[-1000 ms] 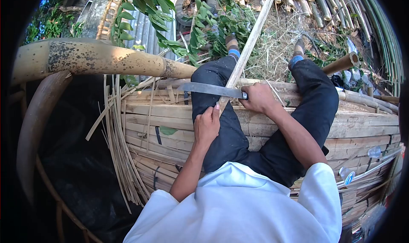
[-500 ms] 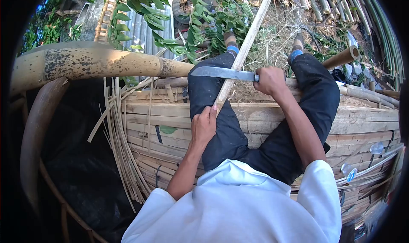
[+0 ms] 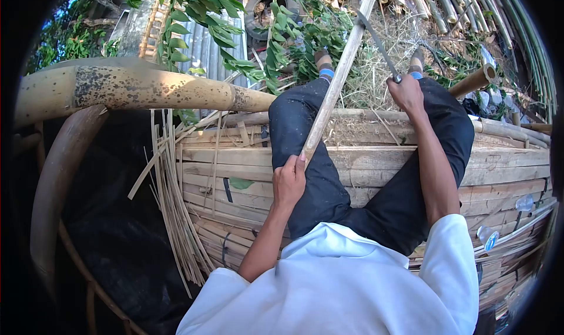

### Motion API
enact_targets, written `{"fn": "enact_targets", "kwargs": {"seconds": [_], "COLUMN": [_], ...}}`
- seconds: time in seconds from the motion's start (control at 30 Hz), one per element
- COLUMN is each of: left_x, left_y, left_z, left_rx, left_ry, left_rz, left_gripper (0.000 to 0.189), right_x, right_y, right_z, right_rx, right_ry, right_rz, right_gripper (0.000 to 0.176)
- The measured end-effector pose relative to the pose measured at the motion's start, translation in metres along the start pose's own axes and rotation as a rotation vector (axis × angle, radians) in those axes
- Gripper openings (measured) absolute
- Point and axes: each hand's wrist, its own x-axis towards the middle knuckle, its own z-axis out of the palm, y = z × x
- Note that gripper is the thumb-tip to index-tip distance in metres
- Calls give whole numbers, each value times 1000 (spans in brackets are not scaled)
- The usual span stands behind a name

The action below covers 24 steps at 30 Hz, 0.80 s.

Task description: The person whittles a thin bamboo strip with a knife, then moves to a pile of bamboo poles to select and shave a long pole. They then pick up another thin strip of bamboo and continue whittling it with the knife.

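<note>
Pole across left, strips below it, leaf on slats, cups at right, tyre, apparently, behind foliage.

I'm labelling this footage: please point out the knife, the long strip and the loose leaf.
Knife (image 3: 384,53): head view, on the blade.
Long strip (image 3: 333,91): head view, around mid-length.
Loose leaf (image 3: 240,183): head view, its middle.

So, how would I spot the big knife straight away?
Start from the seated person's dark trousers and follow the bare right forearm out to the right hand, near the knee. That hand grips the machete, which slants toward the long pale bamboo strip in the left hand. Its slim grey blade sets it apart from the bamboo around it.
</note>
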Motion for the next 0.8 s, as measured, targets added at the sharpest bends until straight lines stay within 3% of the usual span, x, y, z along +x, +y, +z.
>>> {"fn": "enact_targets", "kwargs": {"seconds": [0.03, 0.1, 0.13, 0.23, 0.4, 0.57, 0.8], "left_x": [9, 16, 15, 11, 11, 5, 2], "left_y": [6, 29, 27, 9, 7, 25, 18], "left_z": [3, -1, 1, 10, 15, 13, 12], "left_rx": [-14, -133, -121, 22, 140, 240, 133], "left_ry": [13, -172, -176, -70, -5, 12, 30], "left_rz": [6, -264, -267, -126, -77, -104, -26], "left_gripper": [40, 41, 42, 43, 43, 38, 37], "right_x": [-12, -34, -46, -69, -99, -112, -112], "right_y": [-10, -22, -26, -41, -55, -50, -50], "right_z": [1, 18, 29, 44, 47, 48, 49], "right_rx": [61, 40, 50, 33, -55, -85, -156], "right_ry": [-94, -212, -234, -344, -490, -497, -457], "right_rz": [-64, -162, -239, -361, -592, -665, -710], "right_gripper": [36, 31, 30, 27, 24, 25, 27]}}
